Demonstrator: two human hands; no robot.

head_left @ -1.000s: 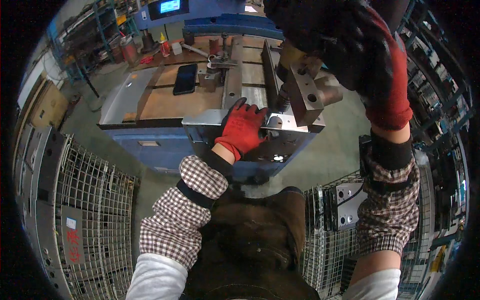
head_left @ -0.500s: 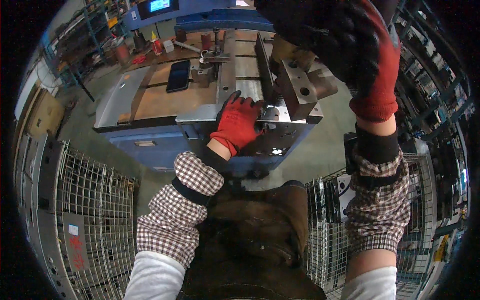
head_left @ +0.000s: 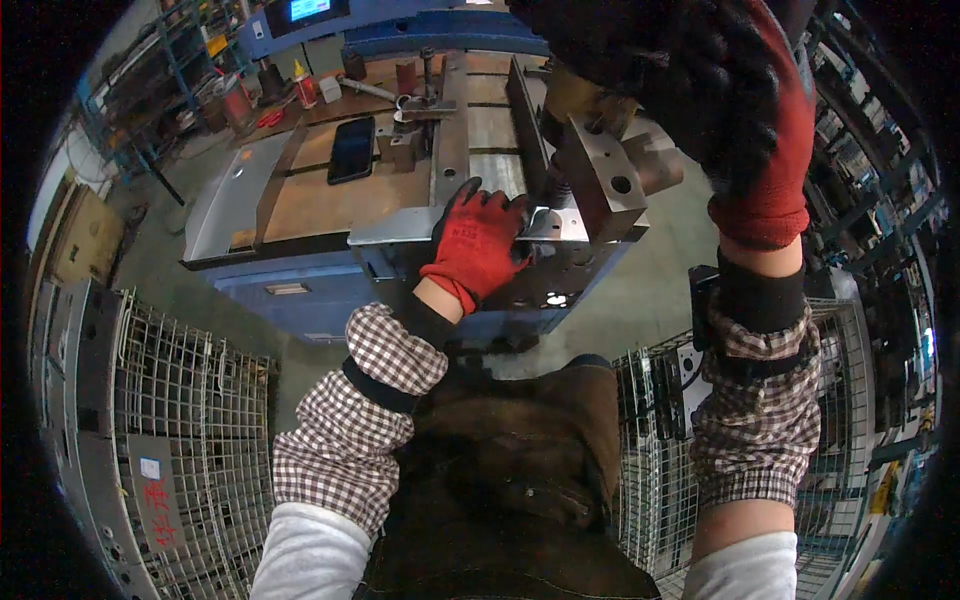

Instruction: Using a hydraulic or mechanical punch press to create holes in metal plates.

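Observation:
My left hand (head_left: 478, 245), in a red glove with black-coated fingertips, is closed over the edge of a bent sheet-metal piece (head_left: 395, 228). This piece lies along the front edge of a machine table, with a folded face hanging down that has holes in it. My right hand (head_left: 760, 140), in a matching glove, is raised high at the upper right. Its fingers curl against the dark part of the machine there, and what they grip is lost in the dark. Between the hands stands a steel block (head_left: 605, 185) with a round hole, next to a threaded upright.
A black phone (head_left: 352, 150), a clamp block (head_left: 398, 152) and a red bottle (head_left: 304, 88) with a yellow tip are on the table. Wire-mesh cages (head_left: 195, 430) flank me on both sides. Racks with stacked parts line the right. A lit screen (head_left: 310, 9) is at the back.
The view has shifted slightly. My right hand appears a little lower and farther right. My left hand keeps its place on the sheet-metal piece.

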